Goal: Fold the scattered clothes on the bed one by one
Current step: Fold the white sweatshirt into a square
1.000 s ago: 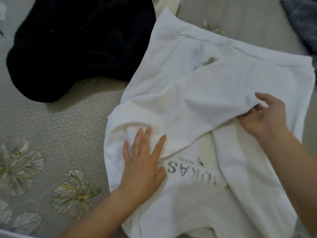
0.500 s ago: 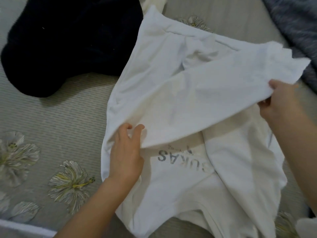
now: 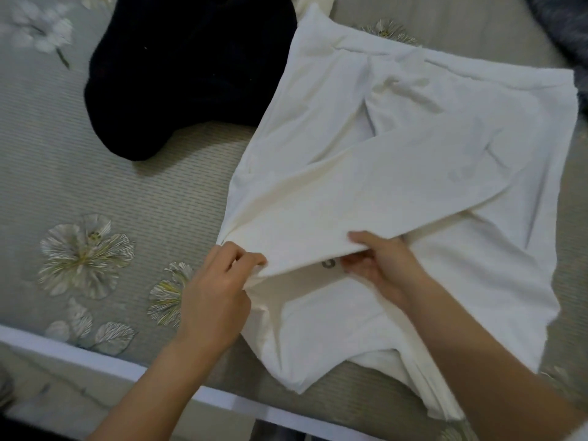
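A white T-shirt (image 3: 397, 173) lies spread over the grey flowered bedspread (image 3: 95, 192), with an upper layer folded down toward me. My left hand (image 3: 219, 291) pinches the left end of that folded edge. My right hand (image 3: 378, 265) grips the same edge a little to the right, thumb on top and fingers under it. The fold hides nearly all of the grey print on the shirt; a single letter shows between my hands. A black garment (image 3: 191, 65) lies bunched at the back left, touching the shirt's far left edge.
A grey knitted fabric (image 3: 560, 23) sits at the far right corner. A pale cloth (image 3: 315, 3) peeks out behind the black garment. The white bed edge (image 3: 95, 358) runs across the near side, with floor below it.
My right hand came from the shirt's right side to the near middle, bringing the folded layer down over the print. My left hand went from pressing flat to pinching the edge.
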The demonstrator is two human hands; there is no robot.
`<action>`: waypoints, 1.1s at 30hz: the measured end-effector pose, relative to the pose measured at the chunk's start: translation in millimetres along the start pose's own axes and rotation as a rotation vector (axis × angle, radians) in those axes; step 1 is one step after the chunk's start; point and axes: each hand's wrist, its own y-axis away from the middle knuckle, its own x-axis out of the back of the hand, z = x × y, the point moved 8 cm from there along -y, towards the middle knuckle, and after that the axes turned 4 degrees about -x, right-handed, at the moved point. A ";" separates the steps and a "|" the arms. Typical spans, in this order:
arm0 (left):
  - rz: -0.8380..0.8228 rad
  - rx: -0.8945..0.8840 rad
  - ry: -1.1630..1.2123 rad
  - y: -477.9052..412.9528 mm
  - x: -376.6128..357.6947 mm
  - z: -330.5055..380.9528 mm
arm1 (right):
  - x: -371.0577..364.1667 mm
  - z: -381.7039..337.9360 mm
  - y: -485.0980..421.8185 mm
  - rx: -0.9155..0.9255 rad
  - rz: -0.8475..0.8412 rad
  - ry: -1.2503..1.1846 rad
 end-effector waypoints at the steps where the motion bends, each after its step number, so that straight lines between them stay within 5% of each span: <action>1: -0.021 0.015 -0.021 5.7 -0.8 -6.6 | -8.4 15.3 2.2 -0.024 -0.004 0.038; 5: -0.203 0.172 -0.007 42.1 -30.2 -50.6 | -15.9 64.1 4.5 -0.071 0.057 0.290; 9: -0.171 0.688 0.318 70.6 -42.9 -75.0 | -14.6 79.5 8.6 -0.027 0.048 0.370; 13: -0.163 0.631 0.359 59.3 -50.1 -57.8 | -12.9 81.1 10.9 -0.010 0.058 0.459; 19: 0.084 0.859 0.475 80.4 -41.8 -83.5 | 18.6 54.8 35.8 0.264 0.233 0.803; 25: 0.349 1.283 0.991 135.4 -60.3 -46.3 | 128.4 55.9 104.9 0.642 0.578 0.916; 33: -0.114 1.382 1.399 164.6 -107.5 37.3 | 200.0 126.4 144.5 0.732 0.588 1.413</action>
